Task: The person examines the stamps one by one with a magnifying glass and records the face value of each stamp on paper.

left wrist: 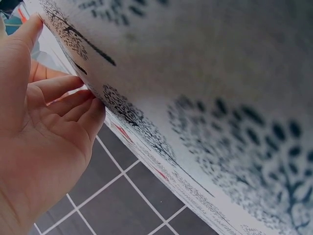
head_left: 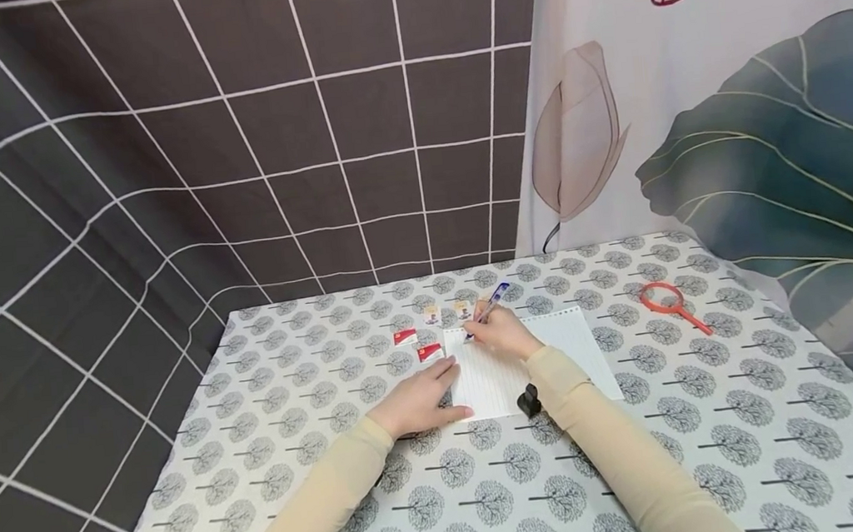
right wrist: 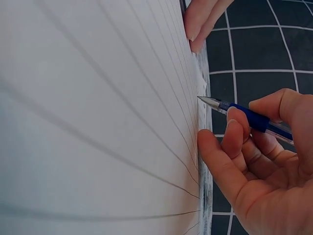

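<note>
A blue pen (head_left: 498, 293) leans in my right hand (head_left: 503, 333), gripped between thumb and fingers. In the right wrist view its metal tip (right wrist: 208, 101) is right at the paper's surface. The lined sheet (head_left: 554, 356), with a row of holes along its far edge, lies on the table under that hand. My left hand (head_left: 424, 400) rests flat at the sheet's left edge, thumb and fingers spread over the border. In the left wrist view the left fingers (left wrist: 63, 88) are extended against the tabletop.
Two red-and-white cards (head_left: 405, 337) (head_left: 430, 352) lie left of the sheet. Beyond them are two small cards with pictures (head_left: 432, 315) (head_left: 462, 310). A red magnifying glass (head_left: 666, 299) lies to the right. A tree-patterned cloth (head_left: 290, 444) covers the table; a dark gridded curtain (head_left: 355, 121) hangs behind.
</note>
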### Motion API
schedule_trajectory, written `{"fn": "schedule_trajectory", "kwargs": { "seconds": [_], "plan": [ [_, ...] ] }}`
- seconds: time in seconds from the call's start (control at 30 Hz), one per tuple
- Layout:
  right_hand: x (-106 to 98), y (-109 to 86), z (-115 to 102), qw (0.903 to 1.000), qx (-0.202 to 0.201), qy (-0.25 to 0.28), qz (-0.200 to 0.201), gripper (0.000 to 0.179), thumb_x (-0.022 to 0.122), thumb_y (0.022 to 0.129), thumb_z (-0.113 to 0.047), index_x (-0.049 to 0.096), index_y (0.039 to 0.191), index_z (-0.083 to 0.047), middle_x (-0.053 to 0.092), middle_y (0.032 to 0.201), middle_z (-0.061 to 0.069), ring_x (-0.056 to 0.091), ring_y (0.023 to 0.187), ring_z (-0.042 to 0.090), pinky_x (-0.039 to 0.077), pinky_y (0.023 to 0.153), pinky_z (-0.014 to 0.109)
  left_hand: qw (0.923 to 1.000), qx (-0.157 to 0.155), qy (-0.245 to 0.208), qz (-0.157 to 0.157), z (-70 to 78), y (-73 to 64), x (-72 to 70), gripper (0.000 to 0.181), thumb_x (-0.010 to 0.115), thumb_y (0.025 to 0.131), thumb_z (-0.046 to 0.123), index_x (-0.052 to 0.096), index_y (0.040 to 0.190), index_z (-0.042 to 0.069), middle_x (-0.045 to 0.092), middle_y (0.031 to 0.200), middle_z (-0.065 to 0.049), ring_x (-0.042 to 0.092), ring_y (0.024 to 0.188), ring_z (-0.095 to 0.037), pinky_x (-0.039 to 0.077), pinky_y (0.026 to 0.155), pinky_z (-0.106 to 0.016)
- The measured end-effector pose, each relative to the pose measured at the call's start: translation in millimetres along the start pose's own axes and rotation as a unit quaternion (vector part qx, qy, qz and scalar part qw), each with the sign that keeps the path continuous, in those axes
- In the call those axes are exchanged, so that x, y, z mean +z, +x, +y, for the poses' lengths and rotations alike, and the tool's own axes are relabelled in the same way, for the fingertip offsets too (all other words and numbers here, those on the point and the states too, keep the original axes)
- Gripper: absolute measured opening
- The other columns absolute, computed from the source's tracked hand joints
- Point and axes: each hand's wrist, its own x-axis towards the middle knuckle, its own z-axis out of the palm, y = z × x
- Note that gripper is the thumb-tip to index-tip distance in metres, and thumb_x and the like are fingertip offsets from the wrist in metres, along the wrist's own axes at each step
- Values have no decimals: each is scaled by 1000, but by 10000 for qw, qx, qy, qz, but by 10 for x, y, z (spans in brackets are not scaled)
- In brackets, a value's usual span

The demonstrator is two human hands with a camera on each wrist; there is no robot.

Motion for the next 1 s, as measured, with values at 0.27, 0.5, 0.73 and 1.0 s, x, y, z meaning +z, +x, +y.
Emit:
{"fn": "schedule_trajectory", "kwargs": {
  "seconds": [0.27, 0.5, 0.73, 1.0],
  "plan": [
    [13, -4, -17, 10000, -37, -74, 0, 18, 62, 95, -18, 50, 83, -11, 64, 70, 3, 50, 59, 13, 43, 58, 25, 10000, -31, 31, -20, 1, -8, -2, 84, 58, 96, 58, 37, 154, 0, 31, 161, -17, 36, 146, -32, 32, 119, -40],
    [-2, -18, -43, 10000, 44, -58, 36, 18, 62, 95, -18, 50, 84, -11, 61, 70, 2, 50, 60, 13, 44, 60, 25, 9999, -62, 60, -51, 12, 3, -6, 84, 58, 96, 59, 37, 154, 2, 31, 162, -16, 35, 146, -30, 31, 120, -39],
    [-33, -36, -25, 9994, 237, 109, 246, 17, 61, 96, -20, 51, 86, -10, 66, 73, 5, 59, 64, 16, 50, 63, 25, 9999, -81, 68, -89, 19, 24, 8, 85, 58, 96, 60, 37, 154, 2, 30, 162, -15, 35, 146, -30, 31, 120, -39],
    [-67, -21, -16, 9997, 112, 66, 199, 18, 60, 96, -21, 50, 85, -11, 69, 73, 9, 57, 62, 15, 48, 65, 27, 9998, -157, 58, -91, 21, 12, 0, 85, 58, 96, 59, 37, 155, 2, 30, 163, -15, 35, 146, -30, 32, 120, -40]
  ]
}}
